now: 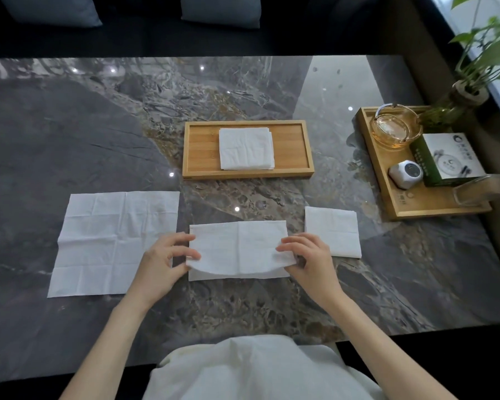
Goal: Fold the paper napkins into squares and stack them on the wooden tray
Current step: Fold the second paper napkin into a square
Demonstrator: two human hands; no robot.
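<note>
Head cam looked straight down at our marble worktop (70, 134), and we were mid-fold on the napkin (238, 248) right in front of us. Our left hand (163, 264) pinched its left end between thumb and fingers, and our right hand (306, 259) did the same on the right end, both closed lightly on the top layer, which was lifted a bit and bowing near the front edge. Looked to us like the half-fold stage, so the trick would be lining the top layer's corners up with the bottom ones before pressing the crease flat, otherwise the square comes out skewed. One folded napkin (333, 232) sat just right of our hand, an unfolded sheet (113, 241) lay flat to the left, and the wooden tray (202, 148) beyond already had a small stack (246, 148) on it. Thin paper, so gentle tension seemed safest.
</note>
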